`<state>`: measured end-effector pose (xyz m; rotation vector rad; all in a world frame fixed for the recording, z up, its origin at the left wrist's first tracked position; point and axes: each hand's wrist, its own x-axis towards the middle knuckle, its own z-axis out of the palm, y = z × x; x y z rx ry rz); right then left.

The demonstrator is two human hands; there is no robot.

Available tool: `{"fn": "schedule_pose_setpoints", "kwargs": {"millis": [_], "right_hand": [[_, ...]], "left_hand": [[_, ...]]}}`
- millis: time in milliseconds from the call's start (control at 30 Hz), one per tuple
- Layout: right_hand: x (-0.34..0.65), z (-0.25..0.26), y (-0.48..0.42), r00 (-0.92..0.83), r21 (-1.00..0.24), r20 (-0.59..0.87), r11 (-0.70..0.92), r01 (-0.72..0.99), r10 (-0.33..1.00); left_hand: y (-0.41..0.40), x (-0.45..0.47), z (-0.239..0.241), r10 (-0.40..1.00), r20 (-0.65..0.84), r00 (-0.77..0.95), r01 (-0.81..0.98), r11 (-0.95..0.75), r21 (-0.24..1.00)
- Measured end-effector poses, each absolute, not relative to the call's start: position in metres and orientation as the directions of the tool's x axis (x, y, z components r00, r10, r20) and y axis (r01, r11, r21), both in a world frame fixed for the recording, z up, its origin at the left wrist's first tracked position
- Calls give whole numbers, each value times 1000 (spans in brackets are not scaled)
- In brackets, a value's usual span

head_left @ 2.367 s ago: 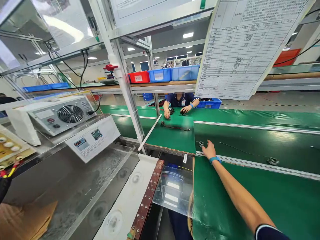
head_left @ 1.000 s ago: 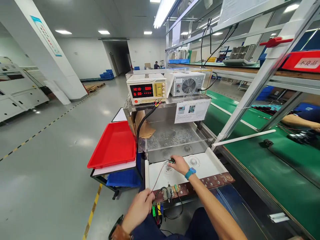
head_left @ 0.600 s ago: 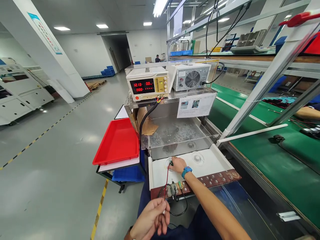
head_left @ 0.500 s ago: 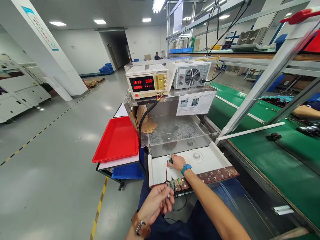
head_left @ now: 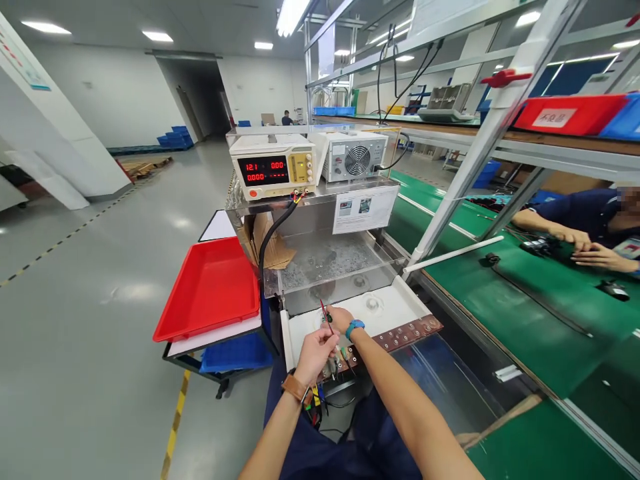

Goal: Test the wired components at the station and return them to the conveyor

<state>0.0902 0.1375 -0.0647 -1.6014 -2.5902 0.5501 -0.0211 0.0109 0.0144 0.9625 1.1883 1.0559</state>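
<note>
My left hand (head_left: 315, 355), with a brown watch strap on its wrist, pinches a thin red wire (head_left: 323, 309) over the front of the white tray (head_left: 393, 303). Just beyond it my right hand (head_left: 341, 319), wearing a blue watch, closes on a small dark circuit board (head_left: 329, 318), mostly covered by the fingers. Below both hands, clips and black leads sit along a brown strip with metal studs (head_left: 407, 335) at the tray's front edge. A round clear fixture (head_left: 372, 303) lies in the tray to the right of my right hand.
A power supply (head_left: 273, 167) with red digits stands on the clear-topped shelf behind the tray. To the left is a red bin (head_left: 213, 287) on a cart. At right, a co-worker's hands (head_left: 583, 247) handle black parts on the green bench (head_left: 540, 313).
My left hand has risen and moved forward to the board, bringing the red wire up. My right hand stays at the board. The view has swung right, showing more of the co-worker.
</note>
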Motion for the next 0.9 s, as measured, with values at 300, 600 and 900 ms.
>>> {"fn": "schedule_pose_setpoints", "kwargs": {"millis": [300,600,900], "right_hand": [[100,-73,150,-503,-321,-157,438,840,850],[104,-79,155,-510,-355,-119,443,823,852],[105,-82,152,-472,-367,-126,401,840,873]], "left_hand": [[39,-3,-25,986,-163,-21,77,164,983],[41,6,-36,969,-246,-18,115,246,962],[36,7,-38,972,-233,-38,137,236,962]]}}
